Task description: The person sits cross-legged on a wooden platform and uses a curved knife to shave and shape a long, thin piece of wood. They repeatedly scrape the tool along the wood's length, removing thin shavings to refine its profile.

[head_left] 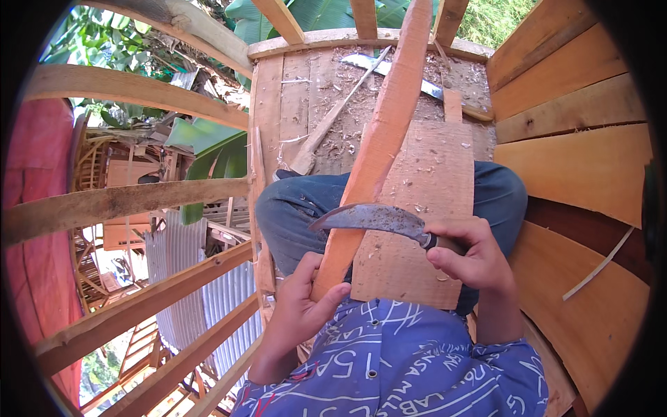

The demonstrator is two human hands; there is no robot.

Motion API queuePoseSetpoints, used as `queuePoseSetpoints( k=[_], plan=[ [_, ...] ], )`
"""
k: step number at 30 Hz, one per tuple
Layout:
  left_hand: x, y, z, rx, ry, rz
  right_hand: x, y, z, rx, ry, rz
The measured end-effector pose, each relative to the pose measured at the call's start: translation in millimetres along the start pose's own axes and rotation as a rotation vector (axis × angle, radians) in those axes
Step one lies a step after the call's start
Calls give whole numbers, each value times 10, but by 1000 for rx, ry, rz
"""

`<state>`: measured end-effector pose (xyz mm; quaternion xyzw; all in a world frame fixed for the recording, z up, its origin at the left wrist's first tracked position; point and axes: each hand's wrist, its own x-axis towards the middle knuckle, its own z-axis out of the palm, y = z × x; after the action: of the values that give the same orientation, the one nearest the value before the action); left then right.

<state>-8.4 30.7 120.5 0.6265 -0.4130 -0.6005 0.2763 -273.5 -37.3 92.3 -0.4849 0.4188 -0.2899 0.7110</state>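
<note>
Across lap, wood strip (379,139) pointing away, curved knife (375,218) crosswise

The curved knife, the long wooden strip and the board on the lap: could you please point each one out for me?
curved knife (375,217), head view, middle of the blade.
long wooden strip (385,125), head view, mid-length of its face.
board (424,187), head view, bare upper face.

Your long reddish-brown wooden stave (383,132) slants from your lap up and away, its lower end resting on a flat board (424,208) across your knees. Your curved, rust-spotted knife (379,219) lies crosswise against the stave, tip pointing left.
</note>
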Motion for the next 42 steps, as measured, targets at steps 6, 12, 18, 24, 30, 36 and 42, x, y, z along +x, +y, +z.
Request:
queuePoseSetpoints(
  k=[6,12,18,24,30,36,42],
  plan=[
    [-13,2,-35,-46,-16,-46,27,146,-60,-124,-90,-305],
    [34,-111,-70,74,-95,65,12,43,-19,179,137,46],
    [48,-36,-75,-19,-217,10,116,226,85,-58,273,-203],
    [88,-50,-10,62,-165,66,103,310,148,-389,313,-293],
    [62,128,110,276,-137,39,186,263,222,-758,436,-327],
    [-22,116,227,330,-164,5,303,262,-100,-976,710,-364],
    [-25,104,300,258,-145,-2,375,207,-229,-1014,757,-307]
  ],
)
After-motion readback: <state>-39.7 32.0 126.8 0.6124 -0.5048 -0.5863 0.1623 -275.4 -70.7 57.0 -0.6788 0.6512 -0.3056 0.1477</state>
